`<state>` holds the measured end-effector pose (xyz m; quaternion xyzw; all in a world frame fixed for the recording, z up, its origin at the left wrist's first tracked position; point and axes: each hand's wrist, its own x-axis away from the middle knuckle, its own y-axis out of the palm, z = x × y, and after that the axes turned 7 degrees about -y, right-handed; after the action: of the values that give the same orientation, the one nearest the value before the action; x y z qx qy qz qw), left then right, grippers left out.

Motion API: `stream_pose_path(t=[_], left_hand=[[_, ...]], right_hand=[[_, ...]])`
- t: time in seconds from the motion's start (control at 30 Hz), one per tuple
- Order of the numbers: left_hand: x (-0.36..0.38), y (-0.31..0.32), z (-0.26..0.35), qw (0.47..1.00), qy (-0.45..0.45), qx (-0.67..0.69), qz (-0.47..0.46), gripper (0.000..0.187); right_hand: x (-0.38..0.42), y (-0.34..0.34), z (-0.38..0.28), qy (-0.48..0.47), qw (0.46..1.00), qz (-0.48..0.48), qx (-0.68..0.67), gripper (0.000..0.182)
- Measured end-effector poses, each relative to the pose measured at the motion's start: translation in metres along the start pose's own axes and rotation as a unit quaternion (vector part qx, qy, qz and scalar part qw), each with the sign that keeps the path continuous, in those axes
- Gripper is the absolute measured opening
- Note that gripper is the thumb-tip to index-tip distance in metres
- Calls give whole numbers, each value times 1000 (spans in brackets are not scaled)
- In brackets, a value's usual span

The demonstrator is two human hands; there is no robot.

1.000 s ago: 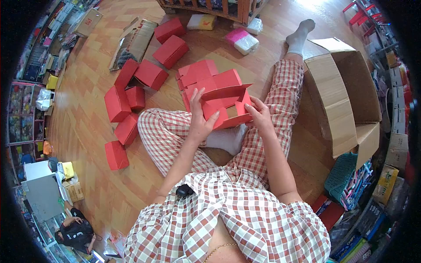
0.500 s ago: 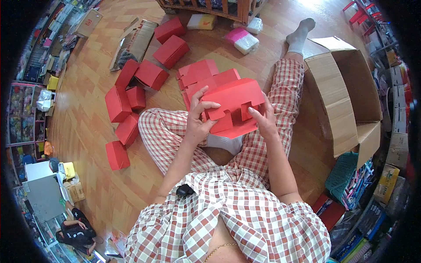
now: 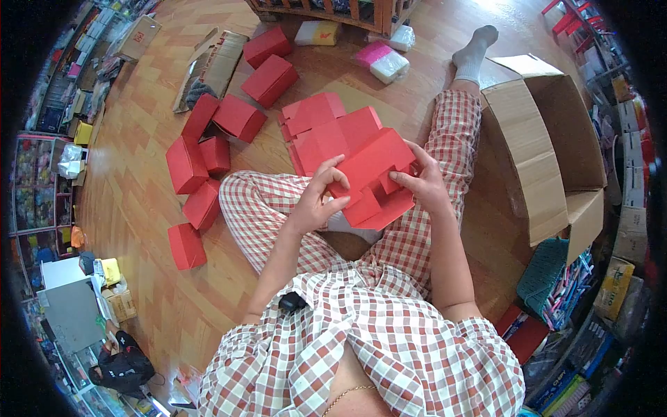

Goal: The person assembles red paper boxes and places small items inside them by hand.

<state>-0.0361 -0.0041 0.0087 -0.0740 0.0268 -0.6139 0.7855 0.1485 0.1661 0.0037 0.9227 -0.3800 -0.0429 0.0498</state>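
A partly folded red box [image 3: 379, 163] is held between my two hands above my lap, its flaps and a notched opening facing me. My left hand [image 3: 319, 198] grips its left edge with bent fingers. My right hand [image 3: 425, 182] holds the right end, thumb at the notch and fingers behind. Flat red cardboard sheets [image 3: 316, 125] lie on the floor just beyond the held box. Several folded red boxes [image 3: 240, 118] are scattered to the left of them.
A large open cardboard box [image 3: 535, 160] stands at the right, with a teal basket [image 3: 542, 278] of pens below it. Wrapped packs [image 3: 389, 64] lie near a wooden crib [image 3: 333, 10]. Another person [image 3: 125, 361] is at the lower left. Shelves line both sides.
The held red box has tilted, its right end now higher and its left end lower. My right hand has shifted slightly up and to the right with it.
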Motion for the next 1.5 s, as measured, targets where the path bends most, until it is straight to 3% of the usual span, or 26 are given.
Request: stream_pose_path(t=[0.13,0.23,0.3,0.43,0.5,0.63,0.73,0.8,0.83,0.87,0.9,0.97,1.03,1.07,1.17,1.2,1.3,1.4,1.5], left_hand=[[-3,4,4,996,-11,-69,57,30],[-3,10,4,994,-49,-15,95,42],[-2,13,8,989,-81,-50,111,64],[2,15,15,988,-130,-15,85,82],[1,10,8,987,-149,-60,12,91],[-7,5,-12,977,-210,-16,11,92],[-15,2,-18,987,-146,39,48,91],[-15,3,-5,972,-229,52,24,91],[-16,5,-7,972,-229,52,25,91],[-16,7,-10,973,-219,64,43,90],[-16,9,-14,973,-209,76,61,90],[-16,10,-25,973,-203,79,76,90],[-17,13,-22,974,-195,81,87,89],[-17,14,-20,977,-197,44,75,87],[-14,18,4,970,-233,43,51,86],[-13,21,10,959,-269,80,39,88],[-9,28,14,976,-207,28,52,100],[-10,30,15,977,-198,-61,58,108],[-10,29,5,979,-186,-50,68,112]], right_hand=[[-5,7,-19,20,999,-24,39,61],[-6,10,-19,-3,999,-29,25,60],[-7,11,-15,-16,999,-34,31,59],[-6,12,-1,-39,998,-8,-57,63],[-4,14,8,-50,995,-9,-91,66],[-1,20,20,-58,992,-28,-111,82],[-1,23,14,-88,990,-62,-87,88],[2,24,5,-64,992,-31,-101,93],[3,24,-1,-64,992,-32,-100,93],[4,24,-7,-106,991,-3,80,94],[6,24,-16,-144,955,26,257,95],[12,37,-38,-169,928,52,329,87],[15,42,-44,-185,871,-16,456,77],[17,48,-49,-178,852,-3,492,63],[13,47,-56,-98,853,-6,513,55],[11,46,-60,-94,839,5,535,38],[7,42,-59,-74,835,-32,545,25],[10,46,-57,-117,828,-24,548,18],[8,43,-58,-147,841,29,520,19]])
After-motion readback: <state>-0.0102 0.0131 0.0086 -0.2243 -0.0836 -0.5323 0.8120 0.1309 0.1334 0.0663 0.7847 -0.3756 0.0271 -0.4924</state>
